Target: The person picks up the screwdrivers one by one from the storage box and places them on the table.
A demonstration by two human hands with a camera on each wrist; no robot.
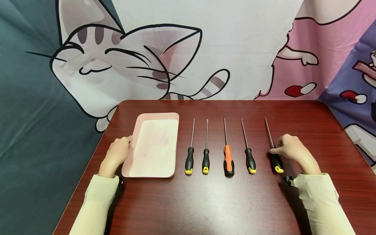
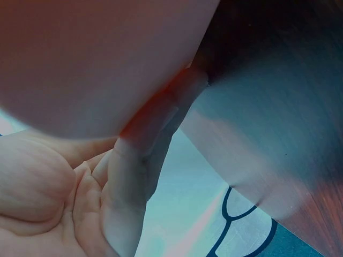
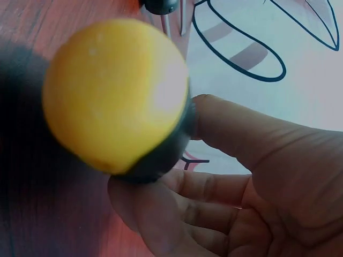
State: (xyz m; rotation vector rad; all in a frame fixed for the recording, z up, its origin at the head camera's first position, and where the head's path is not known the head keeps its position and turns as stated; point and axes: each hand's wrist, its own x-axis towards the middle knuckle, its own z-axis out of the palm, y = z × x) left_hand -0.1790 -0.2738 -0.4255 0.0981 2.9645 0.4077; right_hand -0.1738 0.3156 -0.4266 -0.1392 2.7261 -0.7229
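Observation:
At the left side of the pink tray (image 1: pixel 152 116), my left hand (image 1: pixel 117 150) grips the wall. In the left wrist view its fingers (image 2: pixel 128 166) lie along the outer wall, while the tray hides the thumb tip. My right hand (image 1: pixel 289 150) pinches the rightmost screwdriver (image 1: pixel 276 162) by its black handle, between thumb and fingers. That handle's round yellow end (image 3: pixel 115 96) fills much of the right wrist view. The screwdriver's shaft points toward the back of the table.
Left of the held screwdriver, several others lie in a row, shafts to the back: black-and-yellow ones (image 1: pixel 250 160) and an orange-and-black one (image 1: pixel 228 160). All rest on the dark red wooden table (image 1: pixel 205 202). Behind it hangs a cartoon cat cloth (image 1: pixel 243 36).

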